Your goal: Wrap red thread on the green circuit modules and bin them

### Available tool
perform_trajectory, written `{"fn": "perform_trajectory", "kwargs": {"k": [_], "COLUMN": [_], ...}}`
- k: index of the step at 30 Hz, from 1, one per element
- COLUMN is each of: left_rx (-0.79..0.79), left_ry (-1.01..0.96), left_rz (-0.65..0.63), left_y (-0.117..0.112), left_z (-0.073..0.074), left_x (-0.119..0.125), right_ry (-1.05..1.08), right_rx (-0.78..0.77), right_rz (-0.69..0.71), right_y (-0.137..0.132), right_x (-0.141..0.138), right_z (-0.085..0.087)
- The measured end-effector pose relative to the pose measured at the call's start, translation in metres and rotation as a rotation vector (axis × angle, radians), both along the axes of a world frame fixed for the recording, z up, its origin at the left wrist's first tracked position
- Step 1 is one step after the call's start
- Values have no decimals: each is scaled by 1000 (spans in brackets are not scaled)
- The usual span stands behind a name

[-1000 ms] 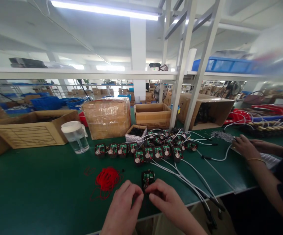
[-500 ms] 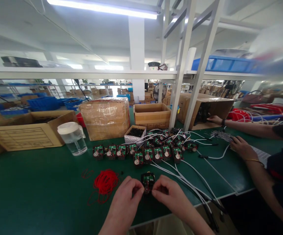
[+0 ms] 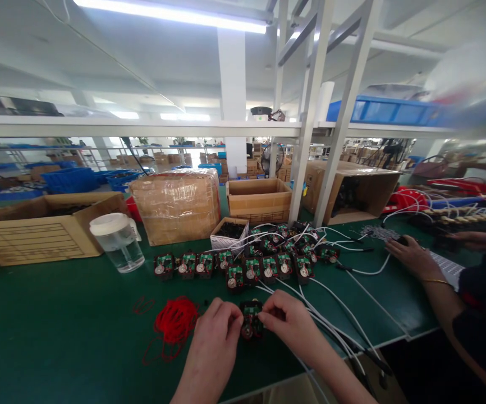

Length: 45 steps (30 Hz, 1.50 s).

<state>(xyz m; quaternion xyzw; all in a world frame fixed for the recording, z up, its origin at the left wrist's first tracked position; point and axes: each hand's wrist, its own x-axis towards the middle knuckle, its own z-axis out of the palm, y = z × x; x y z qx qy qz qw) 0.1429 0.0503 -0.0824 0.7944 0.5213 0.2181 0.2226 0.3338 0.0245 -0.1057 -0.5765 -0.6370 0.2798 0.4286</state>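
A small black module with a green circuit board and a round silver disc (image 3: 248, 331) lies on the green table in front of me. My left hand (image 3: 216, 332) is closed in a pinch at the module's left edge. On the opposite side, my right hand (image 3: 284, 314) pinches with thumb and forefinger at the board's right edge. Whatever is between the fingertips of either hand is too small to make out. To the left of my left hand lies a tangled bundle of red wires (image 3: 176, 320). Several similar modules (image 3: 252, 270) stand in rows beyond my hands.
White cables (image 3: 331, 314) run from the modules to the table's front edge. A lidded clear jug (image 3: 119, 247), a wrapped carton (image 3: 175, 207) and a small box of black parts (image 3: 230, 231) stand behind. At right, a co-worker's hand (image 3: 411, 257) rests near metal pieces.
My right hand has shifted slightly up along the module's right side, still pinched. The co-worker's far hand has left the open carton and moved right. The view has shifted a little.
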Motion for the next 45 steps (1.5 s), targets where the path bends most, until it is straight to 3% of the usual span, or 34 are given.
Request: {"fn": "perform_trajectory", "kwargs": {"k": [5, 11, 25, 36, 45], "left_rx": [40, -37, 74, 95, 70], "left_ry": [90, 134, 101, 35, -151], "left_rz": [-2, -47, -53, -134, -162], "left_y": [6, 0, 15, 29, 34], "left_z": [10, 18, 8, 7, -9], "left_x": [0, -2, -1, 4, -1], "right_ry": [9, -13, -16, -128, -248], "right_rx": [15, 2, 42, 152, 241], "right_rz": [-13, -14, -48, -142, -268], "right_y": [2, -3, 1, -3, -3], "right_x": [-4, -10, -11, -18, -32], "right_z": [0, -3, -4, -20, -33]}}
